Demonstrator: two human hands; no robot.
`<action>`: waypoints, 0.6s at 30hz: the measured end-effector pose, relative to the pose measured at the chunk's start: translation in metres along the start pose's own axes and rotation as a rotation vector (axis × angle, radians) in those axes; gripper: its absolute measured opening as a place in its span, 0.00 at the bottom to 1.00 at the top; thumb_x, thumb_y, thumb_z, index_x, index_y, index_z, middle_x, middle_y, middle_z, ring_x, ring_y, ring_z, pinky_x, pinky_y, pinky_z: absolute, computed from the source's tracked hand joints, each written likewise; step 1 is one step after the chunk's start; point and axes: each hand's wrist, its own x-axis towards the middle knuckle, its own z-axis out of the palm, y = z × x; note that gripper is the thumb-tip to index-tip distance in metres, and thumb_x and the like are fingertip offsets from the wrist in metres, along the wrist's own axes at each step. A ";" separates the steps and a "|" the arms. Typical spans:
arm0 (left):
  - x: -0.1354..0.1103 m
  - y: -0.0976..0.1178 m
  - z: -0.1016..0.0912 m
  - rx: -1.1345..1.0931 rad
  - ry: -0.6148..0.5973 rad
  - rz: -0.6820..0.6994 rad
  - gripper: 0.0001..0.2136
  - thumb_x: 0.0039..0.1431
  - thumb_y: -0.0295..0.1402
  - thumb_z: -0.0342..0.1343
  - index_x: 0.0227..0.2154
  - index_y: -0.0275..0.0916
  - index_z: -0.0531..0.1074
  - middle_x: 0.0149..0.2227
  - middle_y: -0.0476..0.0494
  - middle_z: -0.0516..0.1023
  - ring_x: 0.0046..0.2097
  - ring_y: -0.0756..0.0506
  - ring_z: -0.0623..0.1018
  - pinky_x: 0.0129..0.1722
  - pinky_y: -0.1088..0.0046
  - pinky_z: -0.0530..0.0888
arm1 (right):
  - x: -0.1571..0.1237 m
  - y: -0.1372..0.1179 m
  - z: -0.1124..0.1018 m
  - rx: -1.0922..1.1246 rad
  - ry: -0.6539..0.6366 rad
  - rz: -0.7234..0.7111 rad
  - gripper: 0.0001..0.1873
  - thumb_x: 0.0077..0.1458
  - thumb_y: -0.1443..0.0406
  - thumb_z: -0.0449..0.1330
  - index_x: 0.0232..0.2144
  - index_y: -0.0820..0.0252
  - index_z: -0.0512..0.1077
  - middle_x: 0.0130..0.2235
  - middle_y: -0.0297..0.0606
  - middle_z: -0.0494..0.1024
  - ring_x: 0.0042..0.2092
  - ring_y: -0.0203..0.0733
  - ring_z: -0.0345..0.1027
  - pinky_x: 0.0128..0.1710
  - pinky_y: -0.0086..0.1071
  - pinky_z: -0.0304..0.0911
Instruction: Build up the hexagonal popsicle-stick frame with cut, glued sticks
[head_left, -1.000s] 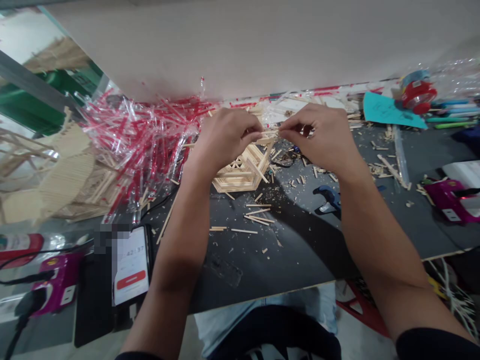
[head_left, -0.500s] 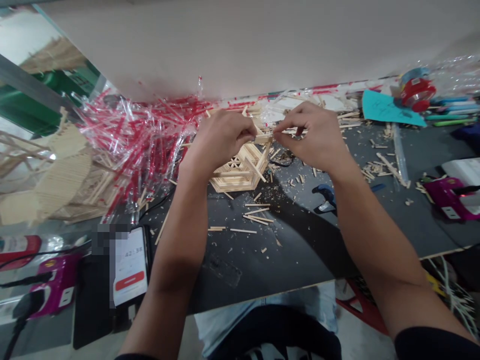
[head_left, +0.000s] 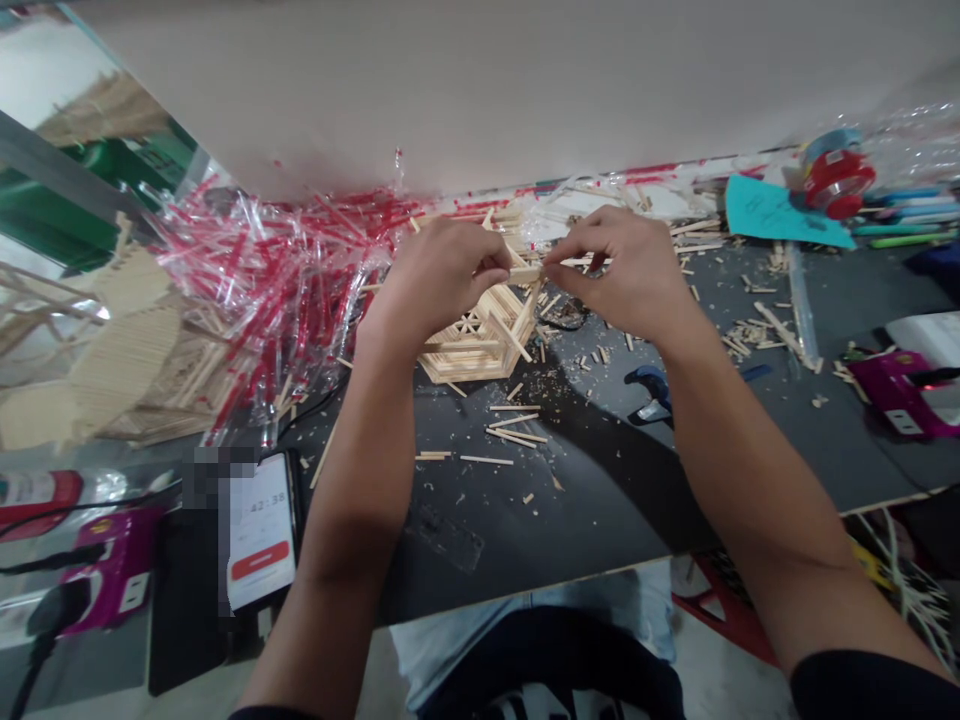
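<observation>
My left hand and my right hand are both pinched on a thin wooden stick, held level between them over the far middle of the dark table. Right under the stick sits a small hexagon-like frame of glued wooden sticks. Both hands hover just above its far edge. Several loose sticks and chips lie on the table in front of the frame.
A heap of red-and-clear plastic wrappers fills the left. A phone lies near left, with a pink glue gun beside it and another at right. Blue cutters, teal paper, red tape reel.
Both hands have shifted slightly left and nearer each other, still pinching the stick. The stick sits a little lower over the frame.
</observation>
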 end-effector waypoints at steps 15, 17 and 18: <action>0.001 -0.002 0.002 0.006 0.010 -0.009 0.07 0.68 0.35 0.61 0.40 0.47 0.86 0.39 0.45 0.89 0.48 0.39 0.85 0.55 0.58 0.77 | -0.001 0.006 -0.016 0.049 -0.051 0.088 0.07 0.63 0.62 0.67 0.38 0.55 0.85 0.38 0.40 0.87 0.40 0.47 0.79 0.45 0.45 0.74; 0.001 -0.002 0.002 0.004 0.008 -0.016 0.07 0.68 0.35 0.61 0.40 0.47 0.86 0.39 0.45 0.89 0.48 0.39 0.85 0.55 0.58 0.77 | -0.001 0.007 -0.016 0.054 -0.054 0.084 0.07 0.63 0.61 0.68 0.38 0.55 0.85 0.37 0.40 0.87 0.40 0.47 0.79 0.44 0.45 0.74; 0.001 -0.002 0.002 0.000 0.006 -0.019 0.07 0.68 0.35 0.61 0.39 0.47 0.86 0.39 0.46 0.89 0.48 0.39 0.85 0.55 0.58 0.77 | -0.001 0.007 -0.016 0.058 -0.058 0.082 0.07 0.63 0.60 0.68 0.38 0.55 0.85 0.36 0.40 0.87 0.40 0.47 0.79 0.44 0.44 0.74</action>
